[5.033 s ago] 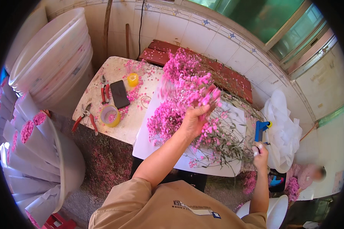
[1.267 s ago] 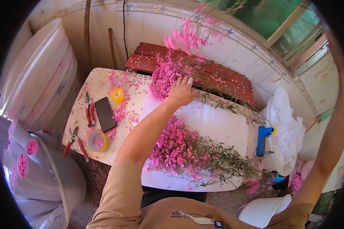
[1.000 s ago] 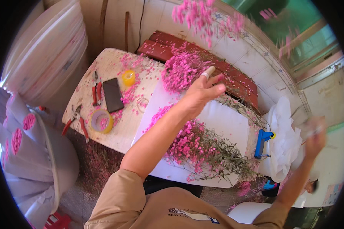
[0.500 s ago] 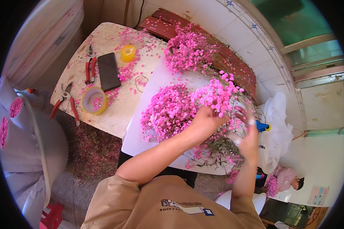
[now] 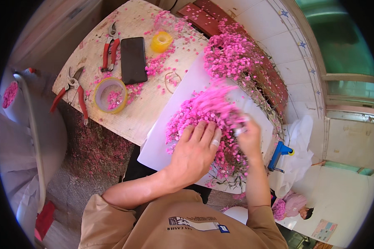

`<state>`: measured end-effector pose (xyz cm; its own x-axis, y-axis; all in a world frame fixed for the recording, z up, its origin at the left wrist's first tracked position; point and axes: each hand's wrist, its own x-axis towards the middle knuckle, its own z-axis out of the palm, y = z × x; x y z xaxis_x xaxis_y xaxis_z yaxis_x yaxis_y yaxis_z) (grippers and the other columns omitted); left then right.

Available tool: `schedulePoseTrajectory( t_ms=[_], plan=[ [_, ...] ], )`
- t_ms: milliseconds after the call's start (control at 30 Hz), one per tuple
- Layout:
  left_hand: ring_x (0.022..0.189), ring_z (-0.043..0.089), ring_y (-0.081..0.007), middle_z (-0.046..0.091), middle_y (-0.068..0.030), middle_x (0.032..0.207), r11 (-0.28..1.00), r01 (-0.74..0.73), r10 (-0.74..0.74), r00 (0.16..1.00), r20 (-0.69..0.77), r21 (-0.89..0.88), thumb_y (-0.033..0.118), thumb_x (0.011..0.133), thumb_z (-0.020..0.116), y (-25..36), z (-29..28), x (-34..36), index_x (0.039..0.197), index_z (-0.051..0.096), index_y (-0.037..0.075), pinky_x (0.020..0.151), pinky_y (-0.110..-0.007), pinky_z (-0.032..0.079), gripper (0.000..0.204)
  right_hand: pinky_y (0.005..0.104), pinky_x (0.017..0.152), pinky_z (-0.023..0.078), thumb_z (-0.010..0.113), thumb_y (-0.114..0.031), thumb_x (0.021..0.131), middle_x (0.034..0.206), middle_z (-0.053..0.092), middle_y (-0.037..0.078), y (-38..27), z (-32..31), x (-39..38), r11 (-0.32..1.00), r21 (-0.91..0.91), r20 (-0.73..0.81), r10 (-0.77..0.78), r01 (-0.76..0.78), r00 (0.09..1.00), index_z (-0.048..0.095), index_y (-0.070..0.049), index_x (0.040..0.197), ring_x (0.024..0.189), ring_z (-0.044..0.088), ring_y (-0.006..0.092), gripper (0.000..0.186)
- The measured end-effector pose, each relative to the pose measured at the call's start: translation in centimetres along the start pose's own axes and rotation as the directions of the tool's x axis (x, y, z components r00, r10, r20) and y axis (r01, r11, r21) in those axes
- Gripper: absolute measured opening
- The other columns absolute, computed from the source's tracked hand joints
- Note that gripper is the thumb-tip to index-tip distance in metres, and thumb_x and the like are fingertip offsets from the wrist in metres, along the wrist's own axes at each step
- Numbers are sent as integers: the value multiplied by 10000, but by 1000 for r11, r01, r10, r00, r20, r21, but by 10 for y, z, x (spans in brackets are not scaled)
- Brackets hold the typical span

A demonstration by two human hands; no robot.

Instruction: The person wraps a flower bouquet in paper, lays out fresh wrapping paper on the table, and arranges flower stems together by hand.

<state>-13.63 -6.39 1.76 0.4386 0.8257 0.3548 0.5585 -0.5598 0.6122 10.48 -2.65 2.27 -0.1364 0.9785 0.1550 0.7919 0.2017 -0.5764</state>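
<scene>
Pink baby's breath (image 5: 183, 120) lies in a loose bunch on a white sheet (image 5: 156, 151) in front of me. My left hand (image 5: 195, 151) rests on the near side of this bunch, fingers stretched out over the blooms. At the right of the bunch, my right hand (image 5: 250, 139) is closed around the stems of a baby's breath sprig (image 5: 218, 99). Motion smears that sprig's blooms, which spread up and left above the bunch. White wrapping shows on fingers of both hands. The stem ends in my right hand are hidden.
More pink baby's breath (image 5: 232, 54) lies beyond, by a dark red bench (image 5: 203, 18). Leftward on the table (image 5: 133, 120) are two pruners (image 5: 111, 50), a phone (image 5: 133, 60) and tape rolls (image 5: 111, 95). A blue tool (image 5: 279, 155) is at right; a person (image 5: 297, 205) sits farther off.
My left hand has come down and left from the sprig onto the bunch, its fingers spreading out. My right hand has moved left and closed on the sprig. The view has shifted.
</scene>
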Motion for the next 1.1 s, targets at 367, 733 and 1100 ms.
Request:
schedulePoseTrajectory(
  t_ms=[367,733,1100],
  plan=[
    [1351,492,-438,532,-295,1405,992,-76,69,995,-71,-96,125,879,552,-5,41,30,1422,474,-64,1185,-521,324,580,404,924,514,751,40,714,1082,650,169,-19,6,-13,997,-52,204,-39,51,978,673,13,1119,1070,622,367,413],
    [1335,504,-413,552,-269,1396,992,-117,114,990,78,40,198,954,605,-8,47,46,1434,483,-30,1171,-514,342,546,398,1037,467,759,-129,880,1330,630,120,101,-153,73,954,-2,-100,299,-300,949,594,-54,1385,1227,601,252,536],
    [1295,524,-413,570,-234,1357,962,-269,260,949,177,33,297,926,686,18,3,102,1428,495,12,1120,-498,399,608,364,807,548,617,15,832,976,754,144,221,-187,114,864,-420,185,382,-279,905,734,-19,1127,861,703,232,319]
  ],
)
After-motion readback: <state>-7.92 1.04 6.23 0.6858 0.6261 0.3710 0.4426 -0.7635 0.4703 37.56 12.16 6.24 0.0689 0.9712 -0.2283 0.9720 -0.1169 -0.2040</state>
